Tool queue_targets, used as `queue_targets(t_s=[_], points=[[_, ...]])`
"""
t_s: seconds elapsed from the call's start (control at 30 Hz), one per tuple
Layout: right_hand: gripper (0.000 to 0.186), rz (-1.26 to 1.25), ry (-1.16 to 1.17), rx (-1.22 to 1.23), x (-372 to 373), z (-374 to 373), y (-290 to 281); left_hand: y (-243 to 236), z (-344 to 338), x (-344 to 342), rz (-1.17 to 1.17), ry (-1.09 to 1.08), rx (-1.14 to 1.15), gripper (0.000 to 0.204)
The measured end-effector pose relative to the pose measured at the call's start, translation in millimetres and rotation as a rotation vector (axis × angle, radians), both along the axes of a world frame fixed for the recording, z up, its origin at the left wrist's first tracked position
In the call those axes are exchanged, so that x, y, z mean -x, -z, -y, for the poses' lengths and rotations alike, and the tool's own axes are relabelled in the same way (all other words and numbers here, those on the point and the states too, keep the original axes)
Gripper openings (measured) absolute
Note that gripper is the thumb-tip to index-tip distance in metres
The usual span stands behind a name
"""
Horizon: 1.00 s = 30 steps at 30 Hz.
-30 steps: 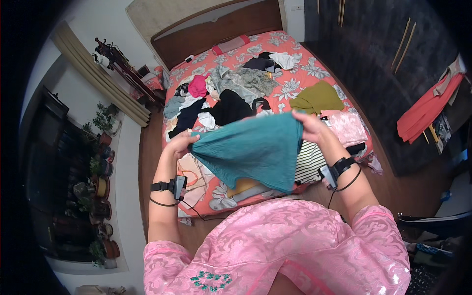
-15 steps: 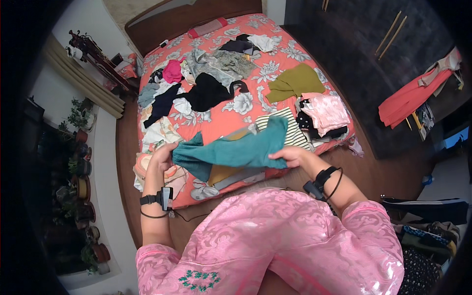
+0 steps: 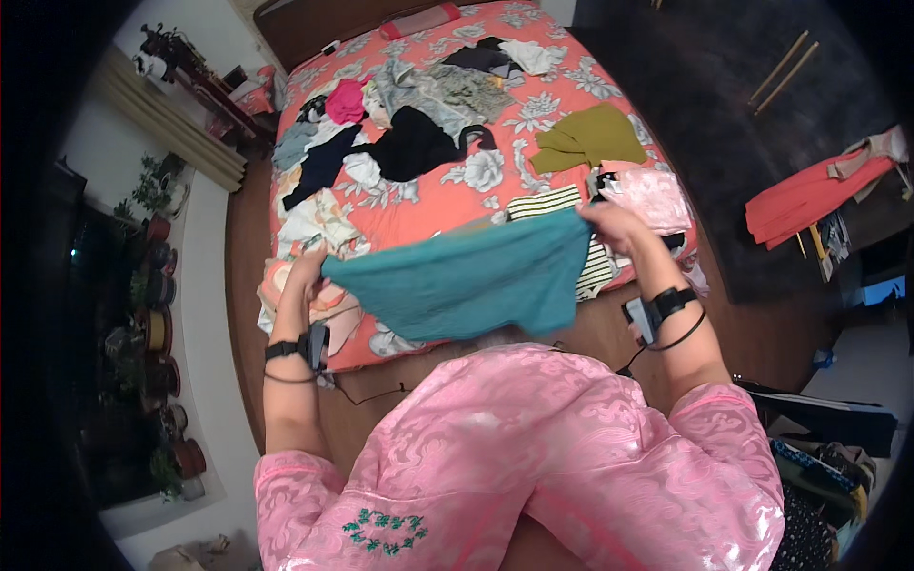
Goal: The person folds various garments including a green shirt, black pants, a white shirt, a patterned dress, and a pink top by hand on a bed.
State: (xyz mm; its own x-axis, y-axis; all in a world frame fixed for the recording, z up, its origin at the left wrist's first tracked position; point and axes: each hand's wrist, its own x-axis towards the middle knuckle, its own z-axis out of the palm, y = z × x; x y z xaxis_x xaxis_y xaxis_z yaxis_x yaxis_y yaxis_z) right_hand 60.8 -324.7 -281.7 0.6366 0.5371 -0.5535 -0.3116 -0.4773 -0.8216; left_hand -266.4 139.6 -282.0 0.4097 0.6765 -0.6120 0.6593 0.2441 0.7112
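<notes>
A teal garment (image 3: 466, 285) hangs stretched between my two hands, above the foot end of the bed; its exact kind does not show. My left hand (image 3: 306, 275) pinches its left upper corner. My right hand (image 3: 617, 228) grips the upper right corner, its fingers closed on the cloth. The lower edge sags loosely in front of me. Behind the right side of the cloth lies a black-and-white striped garment (image 3: 545, 204), partly covered. Close to my right hand is a stack with a folded pink garment (image 3: 652, 198) on top.
Across the flowered coral bedsheet (image 3: 409, 224) lie a black garment (image 3: 409, 147), an olive green garment (image 3: 590, 140), a bright pink one (image 3: 346, 101) and several others. A dark wardrobe (image 3: 705, 105) stands right of the bed. Potted plants (image 3: 157, 328) line the window ledge at left.
The teal garment was bunched and folded; now it is spread wide and taut along its top. My right hand has moved up and to the right, my left slightly up.
</notes>
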Motion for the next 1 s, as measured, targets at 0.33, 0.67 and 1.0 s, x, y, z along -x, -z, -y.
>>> queue_targets(t_s=[0.33,0.67,1.0], points=[[0.026,-0.086,0.304,-0.224,-65,-41,-64,-45,-19,-62,0.170,0.371,0.083,0.023],[0.029,0.130,0.133,0.153,-77,0,-46,18,-21,-57,0.045,0.167,0.070,0.011],[0.024,-0.208,0.454,-0.197,-66,-5,38,84,10,-53,0.125,-0.083,0.437,0.018]])
